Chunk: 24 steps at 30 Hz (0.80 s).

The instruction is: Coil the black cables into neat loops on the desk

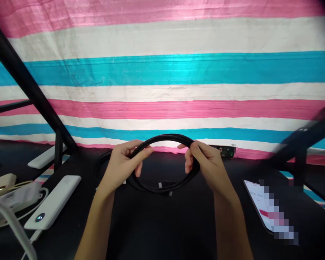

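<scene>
Black round coil of cable [168,138] hangs just below the frame's centre, left hand [123,159] and right hand [208,159] each pinching one side, thumb against fingers (even pressure, I'd judge, keeps loops together).

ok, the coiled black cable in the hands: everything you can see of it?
The black cable looks smooth, perhaps plastic- or rubber-jacketed, wound in several turns into one loop that shows as a wide oval. The left hand and right hand grip its opposite sides. Its top shows against the striped sheet, its lower part against the black table; whether it touches the table is unclear. Small pale pieces show by its lower edge, possibly attached.
</scene>
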### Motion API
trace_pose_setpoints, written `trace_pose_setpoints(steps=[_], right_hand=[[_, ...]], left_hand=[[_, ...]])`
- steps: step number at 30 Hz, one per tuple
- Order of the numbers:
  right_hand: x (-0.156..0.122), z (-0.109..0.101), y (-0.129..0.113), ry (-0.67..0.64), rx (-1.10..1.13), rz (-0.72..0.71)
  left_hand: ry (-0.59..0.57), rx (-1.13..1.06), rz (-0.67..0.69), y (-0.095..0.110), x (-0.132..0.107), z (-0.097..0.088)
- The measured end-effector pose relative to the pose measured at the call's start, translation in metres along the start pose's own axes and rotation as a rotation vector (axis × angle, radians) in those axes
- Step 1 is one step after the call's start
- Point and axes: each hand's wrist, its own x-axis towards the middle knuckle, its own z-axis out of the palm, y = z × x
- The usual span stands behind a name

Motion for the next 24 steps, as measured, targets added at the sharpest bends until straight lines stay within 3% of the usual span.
trace_pose_setpoints(steps=[4,8,12,15,20,24], right_hand=[[0.003,0.004,0.002,0.052,0.023,0.012],[0.007,0.007,0.008,0.102,0.075,0.052],[0.009,0.001,0.012,0.230,0.144,0.070],[0.010,-0.011,0.013,0.328,0.181,0.060],[0.010,-0.036,0.013,0.597,0.259,-0.016],[0.007,-0.052,0.009,0.773,0.205,-0.092]], left_hand=[[0.119,0.000,0.050,-0.002,0.004,0.001],[0.165,0.096,0.094,-0.008,0.009,0.006],[0.198,0.105,0.080,-0.013,0.012,0.004],[0.253,0.046,0.013,-0.020,0.015,-0.006],[0.530,-0.038,-0.064,-0.031,0.021,-0.033],[0.483,-0.048,-0.146,-0.033,0.019,-0.059]])
